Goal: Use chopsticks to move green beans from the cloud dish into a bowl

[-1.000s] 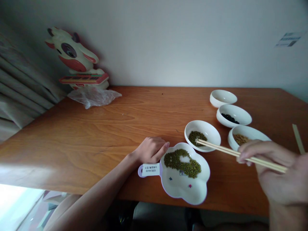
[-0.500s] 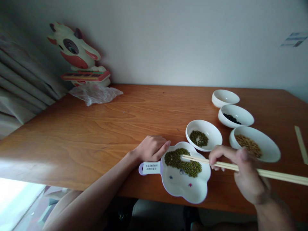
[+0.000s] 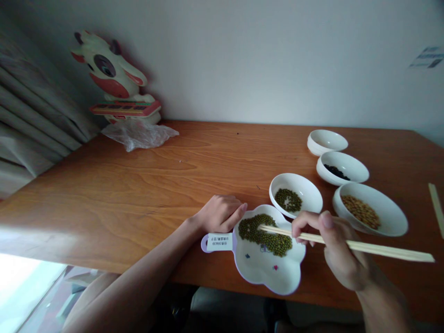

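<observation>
My right hand grips a pair of pale wooden chopsticks, closed together. Their tips reach into the green mung beans in a white lobed plate with a lilac rim. Whether a bean sits between the tips is too small to tell. At the plate's upper left edge, just above its labelled handle, my left hand lies with curled fingers, the thumb against the rim. Behind the plate stands a white bowl with more mung beans.
Right of that bowl stand a bowl of tan beans, a bowl of black beans and a farther white bowl. Another pale stick lies at the right. A cow toy and a plastic bag are back left.
My right hand and the chopsticks have shifted left, and the tips lie slightly farther left among the mung beans. My left hand stays at the plate's edge.
</observation>
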A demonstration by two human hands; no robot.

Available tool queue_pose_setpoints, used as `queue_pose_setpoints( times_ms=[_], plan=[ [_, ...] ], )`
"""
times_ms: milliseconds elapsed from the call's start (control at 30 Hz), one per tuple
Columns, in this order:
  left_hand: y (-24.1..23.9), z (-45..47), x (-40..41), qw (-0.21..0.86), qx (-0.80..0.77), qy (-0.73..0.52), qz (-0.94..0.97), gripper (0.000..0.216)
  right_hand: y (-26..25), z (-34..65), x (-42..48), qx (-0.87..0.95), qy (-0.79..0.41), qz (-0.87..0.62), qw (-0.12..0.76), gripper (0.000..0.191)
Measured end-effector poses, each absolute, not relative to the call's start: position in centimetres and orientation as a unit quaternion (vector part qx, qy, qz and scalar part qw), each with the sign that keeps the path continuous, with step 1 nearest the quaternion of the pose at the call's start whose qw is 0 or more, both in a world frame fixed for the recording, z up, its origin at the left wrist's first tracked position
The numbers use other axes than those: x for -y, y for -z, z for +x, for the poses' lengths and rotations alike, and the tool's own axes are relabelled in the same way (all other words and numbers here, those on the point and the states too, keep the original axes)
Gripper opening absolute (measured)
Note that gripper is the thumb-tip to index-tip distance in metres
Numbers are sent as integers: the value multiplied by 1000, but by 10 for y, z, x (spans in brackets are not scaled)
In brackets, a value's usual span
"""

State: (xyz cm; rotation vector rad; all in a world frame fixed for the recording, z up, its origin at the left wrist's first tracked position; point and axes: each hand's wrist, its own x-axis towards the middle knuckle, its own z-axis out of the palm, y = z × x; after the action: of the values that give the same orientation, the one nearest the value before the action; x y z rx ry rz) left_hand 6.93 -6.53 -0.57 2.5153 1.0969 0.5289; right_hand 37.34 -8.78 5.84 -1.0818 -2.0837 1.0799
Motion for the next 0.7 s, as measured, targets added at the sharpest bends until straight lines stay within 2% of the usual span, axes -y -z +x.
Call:
queue_pose_setpoints(
  times_ms=[267,700],
  plan=[
    [5,69,66,178,-386,-191,885,53,-63,385,88,771,-419,-403,260,66],
    [4,71,65,177,-383,-191,886,54,-64,381,88,800,-367,-394,265,65]
  ],
)
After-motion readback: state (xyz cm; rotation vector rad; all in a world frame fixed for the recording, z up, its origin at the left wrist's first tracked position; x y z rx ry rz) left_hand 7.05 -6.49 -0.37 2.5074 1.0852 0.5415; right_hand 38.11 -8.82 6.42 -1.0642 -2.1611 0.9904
